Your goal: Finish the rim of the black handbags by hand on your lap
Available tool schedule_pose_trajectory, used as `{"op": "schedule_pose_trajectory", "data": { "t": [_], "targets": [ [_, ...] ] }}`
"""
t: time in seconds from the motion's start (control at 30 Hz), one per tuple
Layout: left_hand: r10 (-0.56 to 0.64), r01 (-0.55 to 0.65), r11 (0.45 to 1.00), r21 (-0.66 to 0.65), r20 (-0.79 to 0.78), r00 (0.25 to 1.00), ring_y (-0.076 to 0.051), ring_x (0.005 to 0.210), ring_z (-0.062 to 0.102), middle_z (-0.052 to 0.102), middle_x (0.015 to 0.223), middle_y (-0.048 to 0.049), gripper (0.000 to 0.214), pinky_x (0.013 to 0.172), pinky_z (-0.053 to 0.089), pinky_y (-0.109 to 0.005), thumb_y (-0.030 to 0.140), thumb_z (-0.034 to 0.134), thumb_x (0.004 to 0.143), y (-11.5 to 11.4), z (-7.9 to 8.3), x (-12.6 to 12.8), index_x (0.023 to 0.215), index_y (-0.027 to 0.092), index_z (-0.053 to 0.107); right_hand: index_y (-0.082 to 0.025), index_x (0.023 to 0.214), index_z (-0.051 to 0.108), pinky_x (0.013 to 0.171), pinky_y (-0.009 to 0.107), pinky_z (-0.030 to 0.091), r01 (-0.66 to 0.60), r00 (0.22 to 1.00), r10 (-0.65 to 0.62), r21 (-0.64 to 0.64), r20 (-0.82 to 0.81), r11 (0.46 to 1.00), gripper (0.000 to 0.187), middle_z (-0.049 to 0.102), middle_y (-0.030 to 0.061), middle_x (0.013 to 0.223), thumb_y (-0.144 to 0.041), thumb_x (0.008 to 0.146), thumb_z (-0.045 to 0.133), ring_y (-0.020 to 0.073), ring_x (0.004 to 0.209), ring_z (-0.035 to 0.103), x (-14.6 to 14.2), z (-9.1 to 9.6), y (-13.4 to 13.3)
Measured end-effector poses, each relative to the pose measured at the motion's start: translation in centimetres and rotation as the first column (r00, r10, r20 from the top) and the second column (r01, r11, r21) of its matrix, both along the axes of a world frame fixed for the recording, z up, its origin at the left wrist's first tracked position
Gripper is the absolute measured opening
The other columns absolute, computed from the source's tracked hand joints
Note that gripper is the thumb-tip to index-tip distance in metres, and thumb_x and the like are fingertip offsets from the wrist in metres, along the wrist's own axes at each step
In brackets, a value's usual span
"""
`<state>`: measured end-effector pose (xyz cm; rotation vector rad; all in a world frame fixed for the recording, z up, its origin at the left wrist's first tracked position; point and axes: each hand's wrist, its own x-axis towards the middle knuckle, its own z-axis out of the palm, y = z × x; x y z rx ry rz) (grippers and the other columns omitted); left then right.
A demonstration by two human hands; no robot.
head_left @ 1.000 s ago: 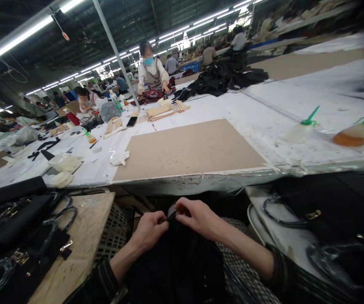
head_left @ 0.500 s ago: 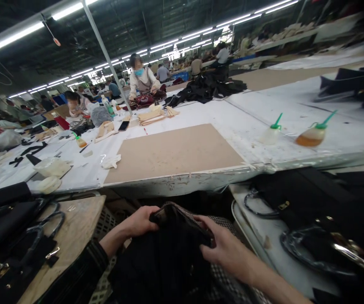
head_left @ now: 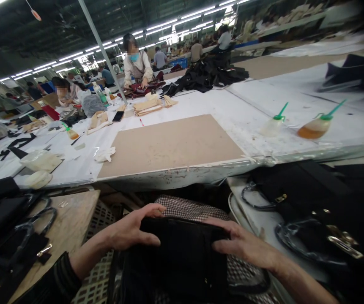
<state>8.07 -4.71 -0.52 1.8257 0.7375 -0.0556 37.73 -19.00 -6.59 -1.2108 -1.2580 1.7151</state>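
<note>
A black handbag [head_left: 182, 253] rests on my lap over a houndstooth-checked cloth [head_left: 191, 207], its straight upper edge toward the table. My left hand [head_left: 134, 230] grips the bag's upper left corner, thumb on the near face and fingers over the top edge. At the upper right, my right hand [head_left: 239, 240] holds the same edge between thumb and fingers. A dark loop like a handle [head_left: 251, 287] shows beside the bag's lower right; its underside is hidden.
More black bags with handles and gold fittings lie on the left board [head_left: 70, 211] and the right stand [head_left: 242, 194]. Ahead, a white-covered table holds a brown board [head_left: 175, 143] and green-tipped glue bottles [head_left: 316, 126]. A co-worker [head_left: 137, 63] handles dark red pieces across it.
The bag's upper edge, bunched with its mouth gaping before, is now straight and flatter. My hands have moved farther apart along it. More of the checked cloth shows behind.
</note>
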Motion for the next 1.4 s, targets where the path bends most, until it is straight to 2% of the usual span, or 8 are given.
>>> {"op": "schedule_pose_trajectory", "data": {
  "t": [0.07,0.17,0.27,0.37,0.57,0.77,1.03,1.4],
  "targets": [
    [0.025,-0.025,1.000,0.016,0.014,1.000,-0.025,0.120,0.053,0.061,0.126,-0.0048,0.058,0.106,0.036,-0.035,0.035,0.075,0.076,0.1,-0.2,0.6,0.130,0.027,0.055,-0.023,0.122,0.065,0.094,0.040,0.050,0.001,1.000,-0.001,0.002,-0.026,1.000,0.044,0.069,0.0055,0.114,-0.037,0.081,0.066,0.0295,0.108,0.062,0.2,-0.1,0.0],
    [-0.045,0.048,0.990,0.135,-0.026,0.999,-0.021,0.103,0.060,0.067,0.109,-0.0008,0.032,0.092,0.042,-0.028,0.036,0.071,0.081,0.5,0.3,1.6,0.111,0.025,0.066,-0.022,0.123,0.066,0.100,0.042,0.046,0.061,0.998,-0.059,0.035,-0.032,0.998,0.043,0.068,0.0068,0.118,-0.044,0.086,0.066,0.0295,0.114,0.059,0.4,-0.2,0.3],
    [-0.125,0.138,0.960,0.245,-0.069,0.990,-0.019,0.093,0.062,0.069,0.100,0.0012,0.022,0.084,0.042,-0.025,0.037,0.068,0.084,0.7,0.5,2.8,0.103,0.025,0.068,-0.021,0.120,0.067,0.100,0.042,0.046,0.093,0.995,-0.091,0.056,-0.040,0.994,0.038,0.069,0.0064,0.112,-0.043,0.090,0.065,0.0280,0.110,0.061,0.1,-0.2,0.5],
    [-0.162,0.173,0.948,0.266,-0.065,0.985,-0.017,0.088,0.061,0.068,0.094,0.0016,0.017,0.079,0.042,-0.023,0.037,0.065,0.087,0.7,-0.1,3.8,0.096,0.024,0.068,-0.021,0.119,0.069,0.096,0.042,0.048,0.086,0.995,-0.082,0.069,-0.064,0.994,0.036,0.070,0.0056,0.106,-0.043,0.091,0.065,0.0276,0.105,0.062,-0.3,-0.4,0.6],
    [-0.088,0.091,0.975,0.204,-0.021,0.996,-0.014,0.082,0.060,0.067,0.086,0.0024,0.015,0.075,0.041,-0.022,0.033,0.065,0.087,0.6,-1.2,4.1,0.080,0.019,0.065,-0.018,0.110,0.073,0.090,0.039,0.050,0.128,0.991,-0.128,0.022,-0.036,0.991,0.038,0.071,0.0058,0.099,-0.048,0.087,0.067,0.0275,0.099,0.063,-0.8,-0.8,0.4],
    [0.021,-0.025,0.980,0.196,0.020,1.000,-0.016,0.094,0.063,0.070,0.101,-0.0001,0.019,0.083,0.041,-0.024,0.025,0.070,0.081,0.4,-1.5,4.2,0.066,0.017,0.061,-0.021,0.107,0.074,0.083,0.032,0.049,0.142,0.987,-0.143,-0.021,-0.074,0.990,0.030,0.073,0.0036,0.097,-0.044,0.091,0.064,0.0229,0.090,0.064,-1.5,-0.4,0.4],
    [0.066,-0.083,0.953,0.291,0.065,0.996,-0.014,0.084,0.062,0.069,0.090,-0.0002,0.020,0.077,0.042,-0.024,0.021,0.071,0.078,0.0,-2.4,4.3,0.062,0.016,0.060,-0.023,0.096,0.076,0.070,0.026,0.047,0.248,0.954,-0.257,0.075,0.154,0.966,0.029,0.072,0.0005,0.087,-0.047,0.091,0.062,0.0201,0.080,0.061,-2.5,-0.8,-0.1],
    [0.126,-0.100,0.922,0.373,-0.045,0.991,-0.013,0.070,0.060,0.069,0.075,0.0019,0.021,0.064,0.038,-0.023,0.031,0.069,0.078,-0.2,-2.6,4.0,0.065,0.017,0.062,-0.024,0.101,0.077,0.068,0.026,0.048,0.279,0.934,-0.293,0.095,0.205,0.956,0.031,0.072,-0.0005,0.085,-0.049,0.092,0.060,0.0205,0.079,0.062,-3.0,-0.8,-0.4]
  ]
}}
